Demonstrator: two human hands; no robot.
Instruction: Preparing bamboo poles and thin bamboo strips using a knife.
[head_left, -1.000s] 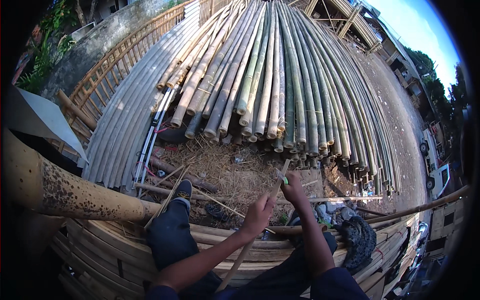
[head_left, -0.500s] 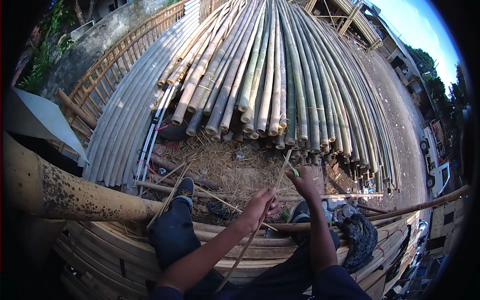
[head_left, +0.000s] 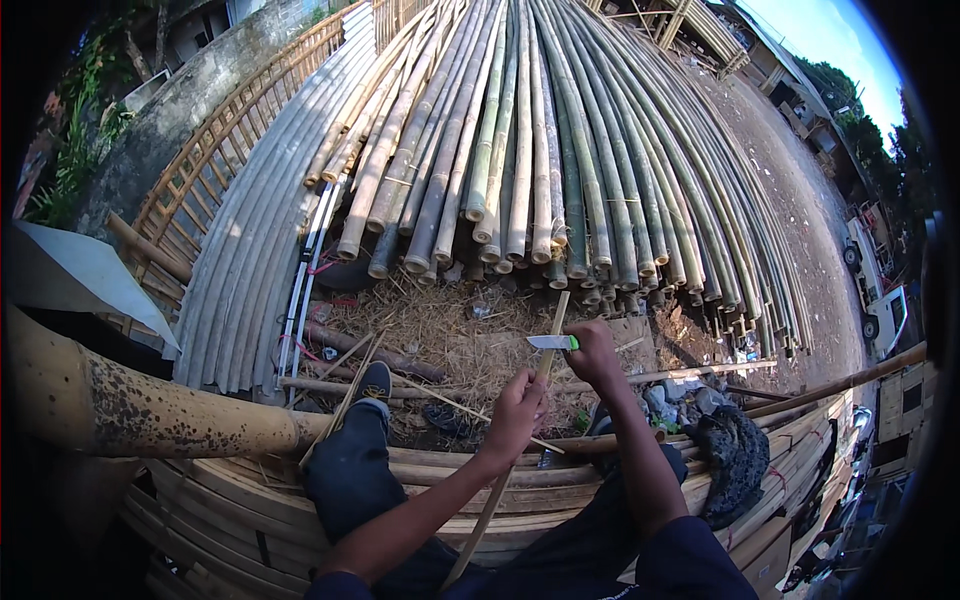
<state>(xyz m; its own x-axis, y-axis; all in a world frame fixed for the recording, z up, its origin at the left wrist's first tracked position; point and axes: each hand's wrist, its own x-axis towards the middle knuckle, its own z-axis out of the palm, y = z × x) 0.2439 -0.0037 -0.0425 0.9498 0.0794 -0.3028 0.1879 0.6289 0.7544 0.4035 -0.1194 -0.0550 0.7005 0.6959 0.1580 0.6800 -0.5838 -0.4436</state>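
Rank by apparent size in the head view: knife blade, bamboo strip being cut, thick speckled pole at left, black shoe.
1. Thick speckled pole, though nearness to the camera inflates it.
2. Bamboo strip, long but thin.
3. Black shoe.
4. Knife blade.
The last two look close.

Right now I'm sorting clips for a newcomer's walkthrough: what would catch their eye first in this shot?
First, the huge fan of long bamboo poles filling the upper middle, cut ends toward the person. Next, at centre, the right hand holds a knife with a green handle against a thin bamboo strip gripped by the left hand. A thick speckled bamboo trunk lies at the left.
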